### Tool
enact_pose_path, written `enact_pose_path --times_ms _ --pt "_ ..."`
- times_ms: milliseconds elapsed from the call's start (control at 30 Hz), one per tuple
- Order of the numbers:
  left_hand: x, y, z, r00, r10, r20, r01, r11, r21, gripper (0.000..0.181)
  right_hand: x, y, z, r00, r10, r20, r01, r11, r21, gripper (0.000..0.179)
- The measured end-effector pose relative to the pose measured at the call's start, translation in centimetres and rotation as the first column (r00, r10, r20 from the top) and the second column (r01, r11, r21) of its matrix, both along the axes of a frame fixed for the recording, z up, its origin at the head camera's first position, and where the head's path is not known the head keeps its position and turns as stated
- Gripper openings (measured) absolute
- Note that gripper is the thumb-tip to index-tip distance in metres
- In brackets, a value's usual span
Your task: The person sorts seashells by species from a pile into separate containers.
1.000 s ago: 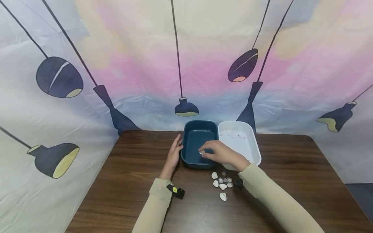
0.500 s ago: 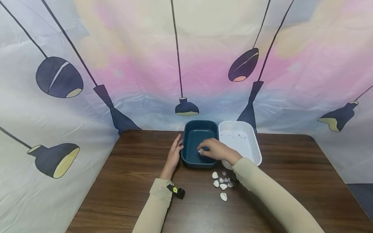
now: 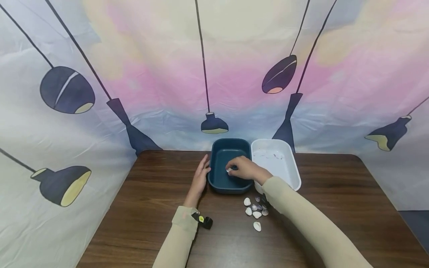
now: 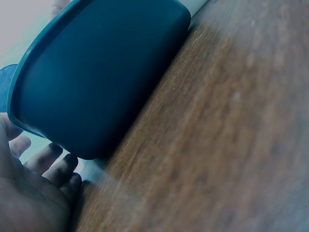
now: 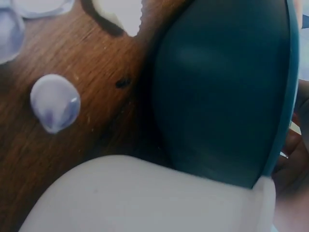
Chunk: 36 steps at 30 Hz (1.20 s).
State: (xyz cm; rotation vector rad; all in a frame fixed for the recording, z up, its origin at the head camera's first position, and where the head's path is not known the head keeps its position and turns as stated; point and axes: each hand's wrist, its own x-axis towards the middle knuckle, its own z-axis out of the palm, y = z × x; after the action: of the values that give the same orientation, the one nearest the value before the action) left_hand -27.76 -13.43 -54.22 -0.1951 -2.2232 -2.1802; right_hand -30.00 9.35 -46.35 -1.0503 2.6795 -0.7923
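Note:
In the head view, my right hand [image 3: 246,168] is over the dark teal tub [image 3: 231,153], pinching a small white seashell [image 3: 229,170] between thumb and fingers. The right wrist view catches only part of those fingers [image 5: 289,150] beyond the tub's rim. My left hand [image 3: 200,178] lies along the tub's left side with its fingers extended. Seen from the left wrist, its fingertips [image 4: 62,170] are right at the tub's outer wall [image 4: 101,72]. A loose group of seashells [image 3: 256,214], white and purplish, lies on the table in front of the tubs.
A white tub [image 3: 278,163] with dark specks inside stands against the teal one, partly behind my right forearm. One white shell [image 3: 257,226] lies nearer to me than the others. The brown wooden table [image 3: 151,212] meets a printed cloth backdrop [image 3: 167,74] behind.
My right hand has shifted slightly left and away from me over the teal tub, still pinching the seashell. My left hand stays in place.

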Motion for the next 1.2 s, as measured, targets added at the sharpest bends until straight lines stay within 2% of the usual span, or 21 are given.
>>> enact_pose_path --times_ms 300,500,600,867,1033,1200 --pt "0.2 0.1 0.3 1.0 -0.001 0.001 0.001 1.0 0.031 0.06 -1.0 -1.3 -0.8 0.999 -0.048 -0.018 0.049 0.997 0.066 0.025" --pt "0.2 0.2 0.2 1.0 -0.027 0.009 0.027 0.999 0.02 0.06 -1.2 -2.0 -1.1 0.989 -0.149 -0.026 0.15 0.984 0.1 0.035" --pt "0.2 0.3 0.2 1.0 -0.029 0.012 0.028 0.999 0.02 0.06 -1.2 -1.9 -1.3 0.984 -0.177 -0.016 0.177 0.976 0.126 0.039" --pt "0.0 0.2 0.4 1.0 -0.017 0.009 0.017 0.999 0.035 0.059 -1.2 -1.2 -1.0 0.99 -0.142 -0.003 0.141 0.981 0.131 0.04" --pt "0.0 0.1 0.3 1.0 -0.003 0.015 0.003 1.0 0.01 0.059 -0.4 -0.7 -0.2 0.993 -0.115 -0.001 0.115 0.987 0.11 0.041" --pt "0.1 0.1 0.3 1.0 0.007 0.017 -0.006 1.0 -0.019 0.058 0.4 0.3 0.4 0.995 -0.089 -0.039 0.091 0.993 0.074 0.039"
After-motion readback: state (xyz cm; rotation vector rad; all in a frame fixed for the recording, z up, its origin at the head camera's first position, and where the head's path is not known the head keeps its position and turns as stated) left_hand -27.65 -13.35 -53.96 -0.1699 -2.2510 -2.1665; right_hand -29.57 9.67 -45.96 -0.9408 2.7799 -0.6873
